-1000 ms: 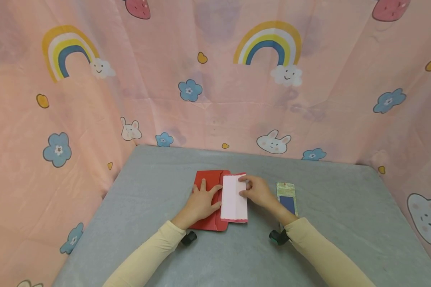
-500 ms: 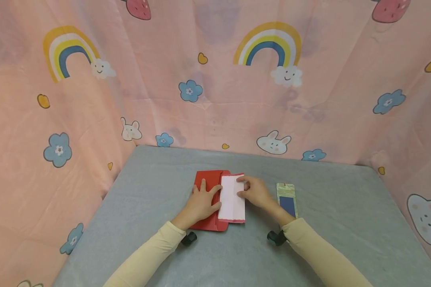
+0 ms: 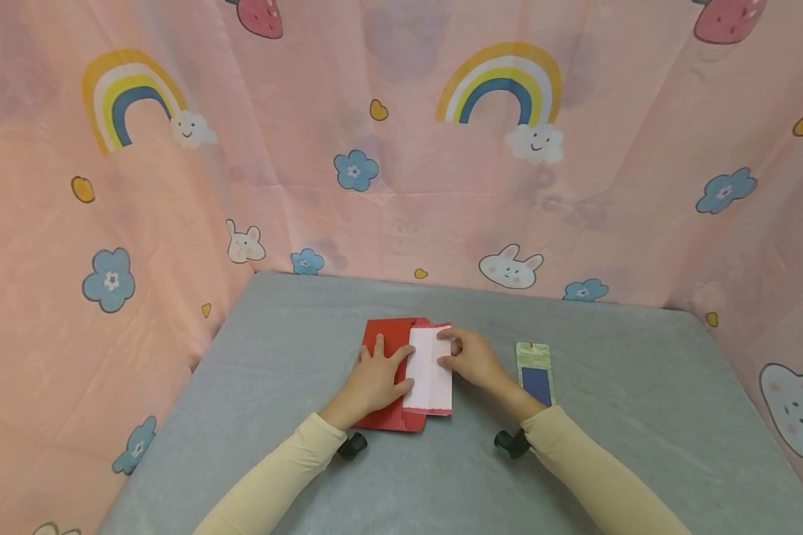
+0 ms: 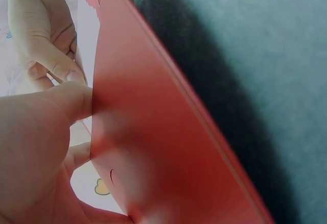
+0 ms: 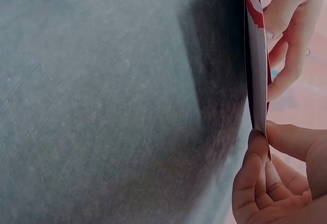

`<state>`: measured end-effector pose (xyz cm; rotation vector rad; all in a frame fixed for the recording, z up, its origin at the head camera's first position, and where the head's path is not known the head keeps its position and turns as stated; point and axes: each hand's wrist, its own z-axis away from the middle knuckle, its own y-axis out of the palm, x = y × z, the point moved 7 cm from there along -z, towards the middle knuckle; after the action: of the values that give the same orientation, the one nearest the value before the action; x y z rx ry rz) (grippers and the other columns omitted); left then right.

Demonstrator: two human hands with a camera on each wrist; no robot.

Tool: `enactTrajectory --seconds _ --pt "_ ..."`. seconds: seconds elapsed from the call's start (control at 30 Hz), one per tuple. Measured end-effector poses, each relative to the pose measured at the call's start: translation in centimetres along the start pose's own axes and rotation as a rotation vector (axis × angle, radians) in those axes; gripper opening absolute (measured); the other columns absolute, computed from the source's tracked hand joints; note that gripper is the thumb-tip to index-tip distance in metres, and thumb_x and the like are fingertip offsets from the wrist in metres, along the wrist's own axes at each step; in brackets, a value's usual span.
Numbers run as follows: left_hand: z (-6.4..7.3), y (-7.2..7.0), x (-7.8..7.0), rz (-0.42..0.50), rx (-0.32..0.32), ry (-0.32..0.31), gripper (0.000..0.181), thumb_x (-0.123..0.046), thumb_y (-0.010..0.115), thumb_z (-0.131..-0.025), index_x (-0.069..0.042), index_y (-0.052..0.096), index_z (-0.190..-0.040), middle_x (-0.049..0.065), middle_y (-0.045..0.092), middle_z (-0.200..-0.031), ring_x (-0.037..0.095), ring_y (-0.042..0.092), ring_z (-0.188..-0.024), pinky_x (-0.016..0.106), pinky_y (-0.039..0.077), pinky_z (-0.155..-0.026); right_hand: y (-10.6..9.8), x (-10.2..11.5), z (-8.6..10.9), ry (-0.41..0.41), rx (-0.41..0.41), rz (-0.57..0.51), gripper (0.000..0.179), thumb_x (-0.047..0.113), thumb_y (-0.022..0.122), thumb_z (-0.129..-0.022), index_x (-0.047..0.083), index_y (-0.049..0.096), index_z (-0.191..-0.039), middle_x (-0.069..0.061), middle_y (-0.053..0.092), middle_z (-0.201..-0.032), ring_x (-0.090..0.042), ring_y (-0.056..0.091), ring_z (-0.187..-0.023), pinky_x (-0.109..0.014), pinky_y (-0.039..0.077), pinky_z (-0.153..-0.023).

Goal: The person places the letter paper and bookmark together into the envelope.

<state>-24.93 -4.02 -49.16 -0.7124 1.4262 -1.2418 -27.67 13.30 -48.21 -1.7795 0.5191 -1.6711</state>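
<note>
A red envelope lies in the middle of the grey table in the head view. My left hand presses on it with straight, spread fingers. A pale, red-edged folded card overlaps the envelope's right-hand flap, its left edge along the envelope's mouth. My right hand pinches the card's right edge; the right wrist view shows thumb and fingers on opposite faces of the card. In the left wrist view the envelope hides the left fingertips.
To the right lies a flat green-gold piece with a blue rectangle, its lower end covered by the right forearm. A pink patterned curtain rises behind the grey table and along its sides.
My right hand has moved slightly left, carrying the card a little further over the envelope's flap. The left hand and the envelope have stayed in place.
</note>
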Motion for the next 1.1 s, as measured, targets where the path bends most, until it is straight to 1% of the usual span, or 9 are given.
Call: enactTrajectory --seconds 0.13,0.27,0.47,0.6,0.7,0.83,0.93,1.0,1.1 --pt "0.0 0.0 0.0 0.008 -0.005 -0.002 0.066 -0.04 0.071 -0.087 -0.026 0.047 -0.147 0.029 0.03 -0.157 0.058 0.037 -0.136 0.058 0.054 -0.091 0.0 0.0 0.0 -0.012 -0.002 -0.009 0.042 0.007 0.076 -0.083 0.003 0.065 -0.123 -0.005 0.051 -0.069 -0.014 0.046 -0.058 -0.025 0.038 -0.053" --pt "0.0 0.1 0.0 0.009 -0.007 0.0 0.066 -0.04 0.071 -0.087 -0.026 0.047 -0.147 0.029 0.03 -0.157 0.058 0.037 -0.135 0.058 0.054 -0.092 0.1 -0.1 0.0 -0.006 0.0 -0.032 0.042 0.007 0.076 -0.082 0.003 0.065 -0.123 -0.005 0.051 -0.069 -0.014 0.046 -0.058 -0.025 0.039 -0.053" --pt "0.0 0.1 0.1 0.019 -0.011 0.002 0.065 -0.039 0.071 -0.087 -0.026 0.047 -0.146 0.029 0.03 -0.156 0.058 0.037 -0.135 0.058 0.054 -0.092 0.2 -0.3 0.1 -0.02 0.014 -0.059 0.042 0.007 0.075 -0.084 0.004 0.065 -0.124 -0.006 0.052 -0.07 -0.014 0.047 -0.058 -0.024 0.041 -0.054" --pt "0.1 0.1 0.1 0.018 -0.011 0.003 0.065 -0.039 0.071 -0.087 -0.026 0.047 -0.146 0.029 0.031 -0.156 0.058 0.037 -0.135 0.058 0.054 -0.092 0.1 -0.7 0.2 -0.027 0.02 -0.094 0.043 0.008 0.074 -0.085 0.004 0.063 -0.126 -0.009 0.057 -0.073 -0.013 0.051 -0.06 -0.024 0.043 -0.056" --pt "0.1 0.1 0.0 0.013 -0.013 0.004 0.065 -0.039 0.071 -0.087 -0.026 0.047 -0.146 0.029 0.031 -0.156 0.057 0.038 -0.135 0.057 0.054 -0.092 -0.2 -1.0 0.3 -0.029 0.022 -0.133 0.046 0.008 0.073 -0.086 0.002 0.06 -0.13 -0.012 0.064 -0.079 -0.014 0.057 -0.062 -0.023 0.048 -0.058" --pt "0.0 0.0 0.0 0.008 -0.019 0.005 0.065 -0.039 0.071 -0.087 -0.026 0.047 -0.146 0.029 0.031 -0.156 0.056 0.038 -0.135 0.056 0.054 -0.093 -0.7 -1.5 0.6 -0.038 0.013 -0.168 0.054 0.01 0.073 -0.086 0.001 0.054 -0.136 -0.016 0.07 -0.085 -0.018 0.063 -0.063 -0.024 0.049 -0.056" --pt "0.0 0.1 0.0 0.007 -0.022 0.006 0.066 -0.039 0.071 -0.087 -0.026 0.047 -0.147 0.029 0.031 -0.156 0.056 0.038 -0.135 0.056 0.054 -0.093 -1.2 -1.9 0.8 -0.047 0.007 -0.16 0.06 0.013 0.074 -0.086 0.002 0.051 -0.14 -0.015 0.071 -0.084 -0.021 0.063 -0.062 -0.026 0.048 -0.054" --pt "-0.1 0.1 0.0 0.007 -0.023 0.007 0.066 -0.039 0.071 -0.087 -0.026 0.047 -0.147 0.029 0.031 -0.156 0.056 0.038 -0.135 0.057 0.054 -0.094 -1.4 -2.1 0.9 -0.047 0.015 -0.152 0.062 0.015 0.075 -0.086 0.004 0.049 -0.142 -0.014 0.07 -0.083 -0.022 0.062 -0.063 -0.026 0.048 -0.054" --pt "-0.2 0.1 0.1 0.01 -0.025 0.009 0.065 -0.039 0.071 -0.087 -0.026 0.047 -0.146 0.029 0.031 -0.156 0.057 0.038 -0.135 0.057 0.054 -0.094 -1.5 -2.6 1.1 -0.051 0.034 -0.136 0.065 0.016 0.076 -0.086 0.007 0.049 -0.144 -0.012 0.069 -0.082 -0.019 0.06 -0.063 -0.025 0.049 -0.055"
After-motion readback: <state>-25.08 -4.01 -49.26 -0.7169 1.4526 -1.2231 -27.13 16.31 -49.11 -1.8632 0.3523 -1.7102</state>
